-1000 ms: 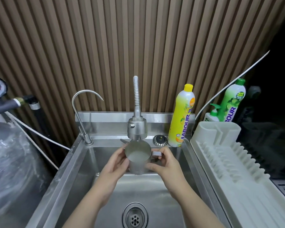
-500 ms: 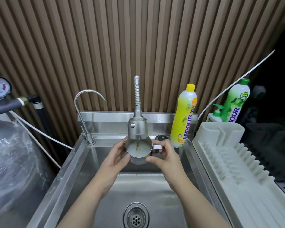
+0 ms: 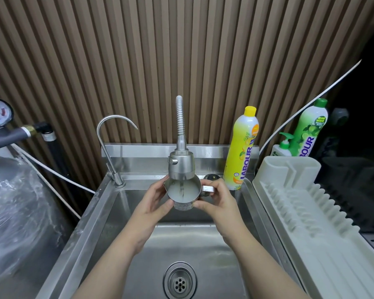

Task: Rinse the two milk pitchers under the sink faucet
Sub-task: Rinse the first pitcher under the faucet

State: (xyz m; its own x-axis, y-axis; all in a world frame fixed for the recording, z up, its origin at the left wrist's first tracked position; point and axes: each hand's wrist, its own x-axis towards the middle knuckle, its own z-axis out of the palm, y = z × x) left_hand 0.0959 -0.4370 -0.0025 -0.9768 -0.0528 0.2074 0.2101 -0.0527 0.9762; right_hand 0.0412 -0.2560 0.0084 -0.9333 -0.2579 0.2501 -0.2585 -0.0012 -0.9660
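A small steel milk pitcher [image 3: 183, 194] is held upright right under the faucet head [image 3: 181, 167]. A thin stream of water falls into it, and milky water fills the inside. My left hand [image 3: 154, 201] wraps the pitcher's left side near the spout. My right hand [image 3: 216, 199] grips its right side at the handle. Both hands are above the steel sink [image 3: 108, 214], near its back wall. Only one pitcher is in view.
A thin gooseneck tap [image 3: 109, 145] stands at the sink's back left. A yellow soap bottle [image 3: 242, 149] stands at the back right, green bottles [image 3: 307, 130] further right. A white dish rack [image 3: 307, 212] lies to the right. The drain [image 3: 179, 282] is below my arms.
Both hands have lifted the pitcher up close under the faucet head, and a stream of water now runs into it.
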